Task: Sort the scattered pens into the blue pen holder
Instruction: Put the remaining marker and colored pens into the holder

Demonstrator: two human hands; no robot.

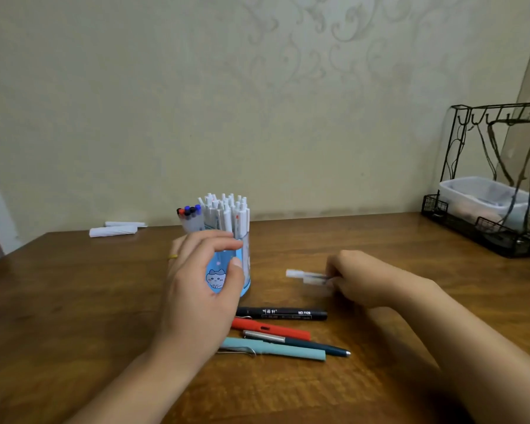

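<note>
A blue pen holder (227,270) with a little cat picture is seen standing on a brown wooden table (74,316). It is packed with white pens (227,212), and a few pens with red, blue and black caps (189,211) are poking out on its left side. The left hand (199,289) is curled around the near side of the holder, with the thumb and fingers wrapped round it. A yellow ring (172,256) is worn on one finger.

To the right of the holder, two or so white pens (308,276) are held in the right hand (358,276), low over the table. The fingers are closed around the pens' right ends. The pens are blurry, so how many there are cannot be told.

Four more pens are left lying on the table, near the person, between the two arms. The farthest is a black marker (283,313). Next is a red pen (271,328), then a dark blue pen (300,342) with a silver clip, and nearest is a light teal pen (276,350).

Two white rolled things (114,230) are seen far on the left, by the wall. A black wire rack (490,185) with a clear plastic box (487,194) in it is placed far on the right.
</note>
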